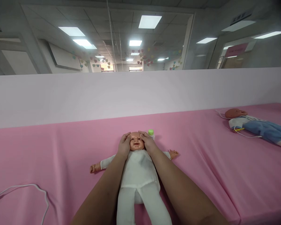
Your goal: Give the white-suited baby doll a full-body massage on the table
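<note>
A baby doll (140, 167) in a white top and white trousers lies on its back, its arms spread out sideways. My left hand (125, 145) cups one side of its head, and my right hand (148, 142) cups the other. The fingers of both hands curve round the head, and the fingertips lie near its top. Between the palms the doll's face stays visible. Just behind my right hand stands a small bottle with a green cap (151, 132), its lower part mostly hidden.
Pink cloth (79, 143) covers the table, with a low white wall (140, 93) behind it. A second doll (262, 128) in blue and white clothes lies at the right with a thin tube. A white cable (35, 185) curls at the lower left.
</note>
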A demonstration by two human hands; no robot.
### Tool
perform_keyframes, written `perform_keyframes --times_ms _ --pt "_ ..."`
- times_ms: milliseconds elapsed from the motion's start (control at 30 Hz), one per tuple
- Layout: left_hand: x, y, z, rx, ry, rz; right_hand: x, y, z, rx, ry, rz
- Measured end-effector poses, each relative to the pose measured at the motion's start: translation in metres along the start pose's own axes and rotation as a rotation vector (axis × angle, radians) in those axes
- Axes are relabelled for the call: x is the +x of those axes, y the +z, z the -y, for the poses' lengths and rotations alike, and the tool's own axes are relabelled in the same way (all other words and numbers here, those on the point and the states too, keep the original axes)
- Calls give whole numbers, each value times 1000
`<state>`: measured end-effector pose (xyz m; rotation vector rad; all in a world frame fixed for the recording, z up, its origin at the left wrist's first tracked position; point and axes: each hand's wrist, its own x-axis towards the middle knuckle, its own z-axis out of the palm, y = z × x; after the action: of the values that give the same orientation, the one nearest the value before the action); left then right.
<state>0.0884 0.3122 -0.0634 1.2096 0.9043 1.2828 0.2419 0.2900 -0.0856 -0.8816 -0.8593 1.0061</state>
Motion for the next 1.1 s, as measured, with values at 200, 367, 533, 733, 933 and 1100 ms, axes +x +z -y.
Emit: perform_keyframes --times_ms 200,367,533,733,933,1100 --pt "0 -8 -4 -148 -65 83 -8 -5 10 62 73 87" --pt "-7 -26 -15 -167 -146 389 -17 -12 25 4 90 221" --pt "-14 -31 -17 2 -134 462 -20 -20 25 -139 137 332" --pt "-12 -21 -6 343 156 169 -20 -22 25 -273 43 251" --pt "-16 -15 -10 457 250 113 -22 -21 33 -417 -44 228" --pt "-15 -16 -10 427 209 107 -19 -17 23 -390 -60 181"
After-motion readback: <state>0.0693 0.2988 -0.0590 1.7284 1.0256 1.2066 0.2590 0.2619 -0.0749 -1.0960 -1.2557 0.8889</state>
